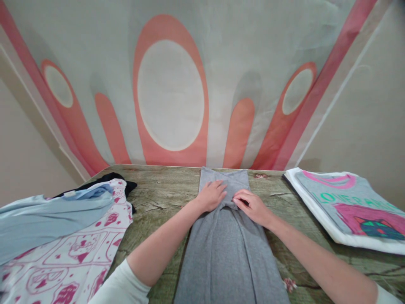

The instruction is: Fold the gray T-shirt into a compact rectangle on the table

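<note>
One gray garment (232, 253), near end cut off, left fingers (219, 186) flat on it, right fingers (245, 197) pinching its fold

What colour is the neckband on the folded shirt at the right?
The neckband is pink, seen best in the head view.

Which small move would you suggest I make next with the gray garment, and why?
I would probably ease the gathered cloth flat with the right hand while the left hand steadies the far end. The gray garment bunches just beside the right fingers, and creases run from there toward the near side, whereas the left hand already lies on the far section.
</note>
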The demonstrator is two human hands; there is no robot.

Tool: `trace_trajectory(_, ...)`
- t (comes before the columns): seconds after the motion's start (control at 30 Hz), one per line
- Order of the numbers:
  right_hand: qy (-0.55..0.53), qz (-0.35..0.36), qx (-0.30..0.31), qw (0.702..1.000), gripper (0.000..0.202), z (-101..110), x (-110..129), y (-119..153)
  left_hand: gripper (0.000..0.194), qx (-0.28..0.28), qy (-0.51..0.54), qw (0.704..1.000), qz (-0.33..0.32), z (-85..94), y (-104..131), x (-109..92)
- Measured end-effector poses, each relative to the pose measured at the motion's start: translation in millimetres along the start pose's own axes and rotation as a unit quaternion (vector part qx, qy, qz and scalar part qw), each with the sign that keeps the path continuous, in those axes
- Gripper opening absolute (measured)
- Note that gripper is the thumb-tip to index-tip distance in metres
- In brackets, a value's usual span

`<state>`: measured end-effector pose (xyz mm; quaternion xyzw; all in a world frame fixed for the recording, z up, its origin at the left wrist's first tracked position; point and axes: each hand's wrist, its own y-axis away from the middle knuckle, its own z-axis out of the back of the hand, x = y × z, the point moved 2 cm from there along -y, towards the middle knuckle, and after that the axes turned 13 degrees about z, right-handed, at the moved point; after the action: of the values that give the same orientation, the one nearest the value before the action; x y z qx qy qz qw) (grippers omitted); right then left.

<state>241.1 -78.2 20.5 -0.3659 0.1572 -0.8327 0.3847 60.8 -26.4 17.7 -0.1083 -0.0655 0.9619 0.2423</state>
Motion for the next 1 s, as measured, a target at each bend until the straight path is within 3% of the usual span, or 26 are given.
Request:
trace_trajectory(0.33, 0.011, 0.01, -0.008, 1.0, 0.011, 6.8, 3.2, 0.4, 0.046, -0.003, -0.005, 1.0, -0.013, -11.5, 1.0, 2.2)
trace_trajectory(0.5, 0.028, 0.06, 0.048, 0.997, 0.015, 0.7, 8.3, 2.4, 0.046, -0.005, -0.006, 1.0, -0.01, -10.2, 1.5, 0.8)
trace_trajectory(0.63, 0.018, 0.045, 0.052, 0.997, 0.008, -3.1, 6.4, 2.6, 0.046, -0.006, -0.005, 1.0, -0.014, -11.6, 1.3, 1.3)
trace_trajectory(0.77, -0.028, 0.022, 0.031, 0.999, 0.017, -2.1, 4.4, 1.0, 0.045, -0.006, 0.005, 1.0, -0.012, -12.4, 0.6, 1.0)
trace_trajectory(0.87, -0.041, -0.002, 0.013, 0.999, 0.022, -0.4, 0.8, 1.2, 0.043, -0.042, 0.023, 0.999, 0.008, 1.0, 0.7, -3.7)
trace_trajectory(1.0, 0.021, -0.05, -0.05, 0.997, 0.021, 5.6, -16.1, 5.1, 0.032, -0.088, 0.027, 0.991, 0.094, 40.8, 8.8, -15.1)
